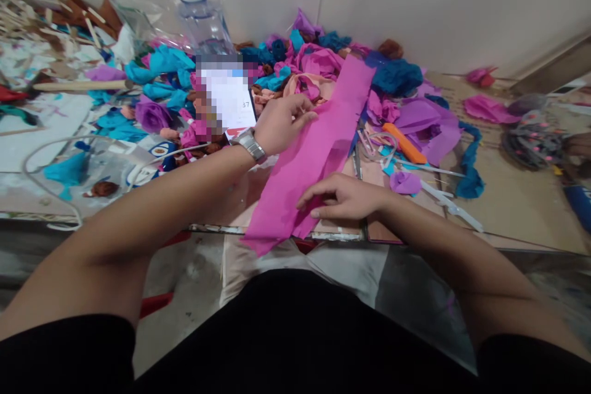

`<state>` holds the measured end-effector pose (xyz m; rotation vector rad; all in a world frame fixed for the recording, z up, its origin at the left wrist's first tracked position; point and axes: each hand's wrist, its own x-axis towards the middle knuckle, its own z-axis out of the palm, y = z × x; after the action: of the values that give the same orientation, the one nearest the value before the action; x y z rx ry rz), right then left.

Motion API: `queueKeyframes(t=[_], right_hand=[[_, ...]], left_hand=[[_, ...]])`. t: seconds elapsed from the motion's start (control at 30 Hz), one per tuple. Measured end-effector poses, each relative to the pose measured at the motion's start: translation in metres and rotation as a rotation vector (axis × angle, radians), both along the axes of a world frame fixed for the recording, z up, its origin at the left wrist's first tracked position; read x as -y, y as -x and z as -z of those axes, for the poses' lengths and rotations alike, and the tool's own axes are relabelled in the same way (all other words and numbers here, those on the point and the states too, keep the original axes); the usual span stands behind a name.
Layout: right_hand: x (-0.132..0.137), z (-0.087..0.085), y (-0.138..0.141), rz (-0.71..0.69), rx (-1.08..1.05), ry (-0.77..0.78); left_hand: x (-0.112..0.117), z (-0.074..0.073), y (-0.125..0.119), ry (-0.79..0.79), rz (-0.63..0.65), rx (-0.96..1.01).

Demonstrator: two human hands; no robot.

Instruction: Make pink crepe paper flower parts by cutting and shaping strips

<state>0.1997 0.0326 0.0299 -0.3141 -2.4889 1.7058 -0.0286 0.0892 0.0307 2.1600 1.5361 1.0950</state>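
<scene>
Two hands are laid on a long pink strip (318,154) of crepe paper that runs slantwise across the table (517,203), from the heap of paper scraps (323,55) at the wall down to the near edge, where its lower end hangs over. The left hand (284,123), a metal watch (249,143) on its wrist, is set at the strip's left edge about halfway up, and the edge is pinched between its fingertips. The right hand (344,197) is pressed on the strip lower down, fingers spread and nearly flat, with nothing gripped.

Just left of the left hand a phone (229,98) is propped against a water bottle (203,18), its screen blurred. Paper flowers in purple (152,116), blue and pink are strewn around them. To the right of the strip an orange cutter (404,143) is seen, with scissors (373,141) beside it and a small purple ball (405,183) of paper near the right hand. Farther right, a blue strip (470,166) is trailed over the board. At the far left, wooden sticks (28,18) are piled, and a white cable (50,148) is looped across the table.
</scene>
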Motion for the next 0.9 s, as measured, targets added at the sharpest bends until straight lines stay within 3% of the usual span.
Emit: queueKeyframes(t=[0.17,0.43,0.6,0.9], right_hand=[[-0.007,0.004,-0.005,0.043,-0.006,-0.037],[-0.004,0.004,-0.003,-0.056,-0.006,0.029],[0.007,-0.001,0.001,-0.079,0.018,0.089],[0.012,0.004,0.004,-0.093,0.043,0.242]], left_hand=[[-0.020,-0.016,-0.019,-0.043,0.098,-0.142],[-0.046,-0.013,-0.039,-0.010,0.220,-0.266],[-0.051,-0.014,-0.050,-0.007,0.254,-0.269],[-0.051,-0.019,-0.078,0.024,0.350,-0.362]])
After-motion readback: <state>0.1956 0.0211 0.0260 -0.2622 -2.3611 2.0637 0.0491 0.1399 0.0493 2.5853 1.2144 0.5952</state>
